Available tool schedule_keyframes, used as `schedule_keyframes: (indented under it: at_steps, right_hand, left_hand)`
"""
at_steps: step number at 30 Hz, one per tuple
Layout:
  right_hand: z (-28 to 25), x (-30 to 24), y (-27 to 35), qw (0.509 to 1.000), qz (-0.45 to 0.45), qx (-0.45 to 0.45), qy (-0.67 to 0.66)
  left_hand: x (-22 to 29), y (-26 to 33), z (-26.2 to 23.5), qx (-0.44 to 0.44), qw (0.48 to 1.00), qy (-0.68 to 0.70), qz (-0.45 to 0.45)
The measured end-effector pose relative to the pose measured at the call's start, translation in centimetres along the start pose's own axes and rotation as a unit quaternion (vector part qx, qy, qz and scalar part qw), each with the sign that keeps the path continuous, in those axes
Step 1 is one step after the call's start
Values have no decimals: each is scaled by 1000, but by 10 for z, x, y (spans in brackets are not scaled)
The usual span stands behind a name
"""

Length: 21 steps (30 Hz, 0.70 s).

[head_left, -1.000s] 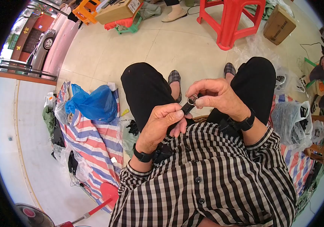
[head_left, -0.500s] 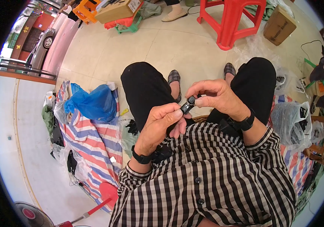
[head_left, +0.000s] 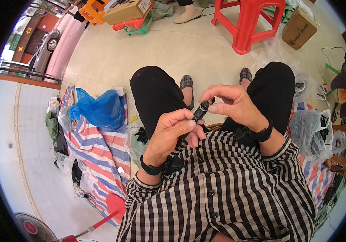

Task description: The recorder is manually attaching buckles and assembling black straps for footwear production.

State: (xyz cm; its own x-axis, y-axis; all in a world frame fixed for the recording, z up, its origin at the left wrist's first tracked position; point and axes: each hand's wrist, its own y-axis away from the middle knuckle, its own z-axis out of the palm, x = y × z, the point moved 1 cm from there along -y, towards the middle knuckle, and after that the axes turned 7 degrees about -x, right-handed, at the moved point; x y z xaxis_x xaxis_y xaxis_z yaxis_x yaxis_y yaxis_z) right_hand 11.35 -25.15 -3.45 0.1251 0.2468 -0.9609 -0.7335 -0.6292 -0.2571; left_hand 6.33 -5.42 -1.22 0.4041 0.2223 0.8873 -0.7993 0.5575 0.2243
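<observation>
Above my lap, between my knees, a small black piece (head_left: 199, 114) runs slantwise from hand to hand. It looks like hard plastic, with a pale line across it; I cannot make out its exact kind. My left hand (head_left: 177, 128) pinches its lower end between thumb and forefinger, the other fingers curled beneath. At its upper end, my right hand (head_left: 231, 104) grips it with thumb and bent forefinger, which hide part of that end. Both wrists wear black bands. A wicker rim (head_left: 213, 126) shows partly under my hands, in front of my shirt.
A blue plastic bag (head_left: 102, 109) lies on striped sheeting (head_left: 96, 149) to my left. Clear bags (head_left: 312, 131) with dark pieces stand at my right. Ahead are a red stool (head_left: 243, 30) and cardboard boxes (head_left: 299, 33). A fan (head_left: 35, 228) stands lower left. Other people sit nearby.
The black piece has turned a little in my fingers; its shiny face now looks duller. My right hand has shifted very slightly, and my left fingers have spread a bit below.
</observation>
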Motion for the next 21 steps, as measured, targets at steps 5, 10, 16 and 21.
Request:
schedule_keyframes:
  at_steps: [5, 10, 16, 21]
  right_hand:
    - [2, -8, 1, 994, -62, 0, 95]
    - [7, -17, 1, 985, -91, 17, 145]
    - [6, -31, 1, 975, -95, -4, 200]
    - [16, -57, -5, 947, -135, 11, 292]
  left_hand:
    - [-2, -2, -1, -6, 1000, 11, 14]
    - [1, -1, -1, -34, 999, -1, 8]
    - [8, -4, 2, -53, 998, -19, 14]
    - [22, 6, 9, -72, 997, 0, 28]
